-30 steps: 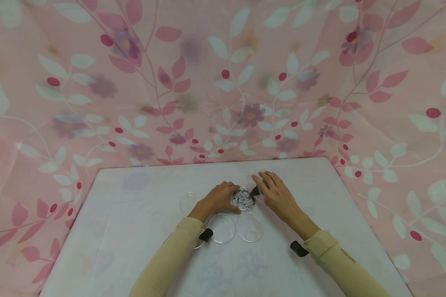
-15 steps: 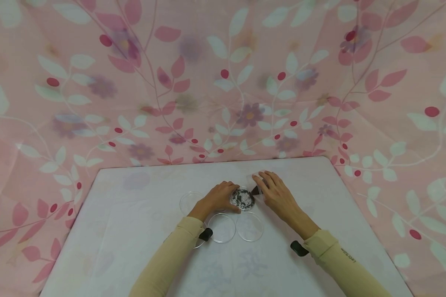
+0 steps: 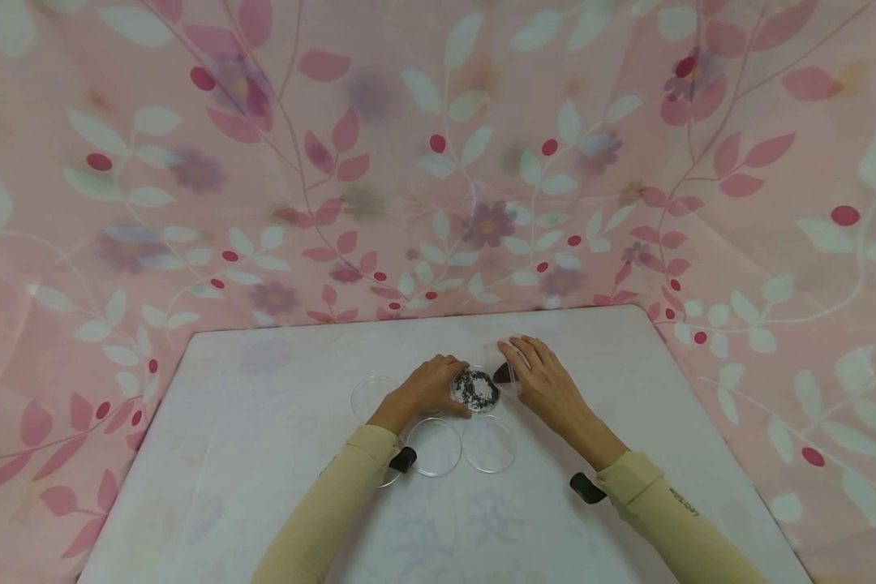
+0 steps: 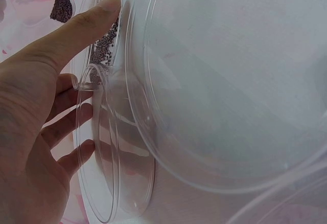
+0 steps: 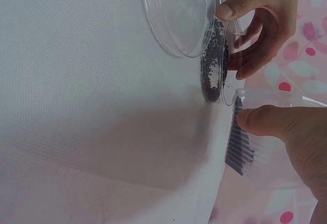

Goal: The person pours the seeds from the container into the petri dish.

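My left hand (image 3: 425, 389) holds a clear petri dish (image 3: 482, 412) by its side, thumb at the near rim and fingers behind. Dark granules (image 4: 104, 47) lie in that dish around a bare pale patch. Just to its right, my right hand (image 3: 551, 393) grips a clear plastic container (image 5: 301, 100), which is tilted toward the dish. Dark contents (image 3: 504, 373) gather at the container's lower end; in the right wrist view they look striped through its wall. The container's lower end is beside the dish, apart from it.
Several more clear petri dishes stand on the white-covered table (image 3: 277, 454): one at the left (image 3: 353, 399), two in front, a front-middle dish (image 3: 434, 476) and a front-right dish (image 3: 489, 472), others partly hidden by the left hand and wrist. A pink floral cloth (image 3: 409, 162) hangs behind.
In the held dish the granules have shifted from a scattered spread to a ring around a larger pale patch. The container's dark contents look more rounded. Both hands stay nearly in place.
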Demonstrator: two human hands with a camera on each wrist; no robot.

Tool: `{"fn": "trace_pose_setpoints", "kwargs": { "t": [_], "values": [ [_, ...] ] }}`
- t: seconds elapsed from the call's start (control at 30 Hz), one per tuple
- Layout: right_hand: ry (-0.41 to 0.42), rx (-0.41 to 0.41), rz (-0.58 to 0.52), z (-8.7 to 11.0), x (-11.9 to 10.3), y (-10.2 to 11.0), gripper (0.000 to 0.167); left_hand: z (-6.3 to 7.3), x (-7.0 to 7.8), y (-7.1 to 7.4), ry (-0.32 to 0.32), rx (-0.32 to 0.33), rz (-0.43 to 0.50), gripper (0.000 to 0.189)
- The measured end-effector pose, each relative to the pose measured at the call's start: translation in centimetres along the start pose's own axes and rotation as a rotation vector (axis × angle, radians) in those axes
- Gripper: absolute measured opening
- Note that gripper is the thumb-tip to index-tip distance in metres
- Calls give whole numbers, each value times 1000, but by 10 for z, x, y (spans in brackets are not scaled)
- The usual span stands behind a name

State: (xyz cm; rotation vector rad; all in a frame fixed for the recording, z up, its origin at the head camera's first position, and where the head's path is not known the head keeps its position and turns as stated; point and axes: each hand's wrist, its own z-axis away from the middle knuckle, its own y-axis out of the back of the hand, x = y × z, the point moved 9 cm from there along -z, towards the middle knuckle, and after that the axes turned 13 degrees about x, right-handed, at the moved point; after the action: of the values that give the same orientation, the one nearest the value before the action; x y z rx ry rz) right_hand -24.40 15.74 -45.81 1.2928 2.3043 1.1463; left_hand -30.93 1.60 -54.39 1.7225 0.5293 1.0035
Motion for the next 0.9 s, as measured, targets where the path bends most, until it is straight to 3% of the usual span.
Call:
{"fn": "trace_pose_setpoints", "kwargs": {
  "t": [0.33, 0.6, 0.9],
  "values": [
    [-36, -32, -12, 2, 3, -1, 111, -1, 0, 0, -16, 4, -4, 91],
    [-54, 2, -31, 5, 6, -1, 108, -1, 1, 0, -10, 4, -7, 90],
    [-131, 37, -115, 6, 13, 5, 108, 0, -1, -2, 0, -6, -14, 90]
  ]
}}
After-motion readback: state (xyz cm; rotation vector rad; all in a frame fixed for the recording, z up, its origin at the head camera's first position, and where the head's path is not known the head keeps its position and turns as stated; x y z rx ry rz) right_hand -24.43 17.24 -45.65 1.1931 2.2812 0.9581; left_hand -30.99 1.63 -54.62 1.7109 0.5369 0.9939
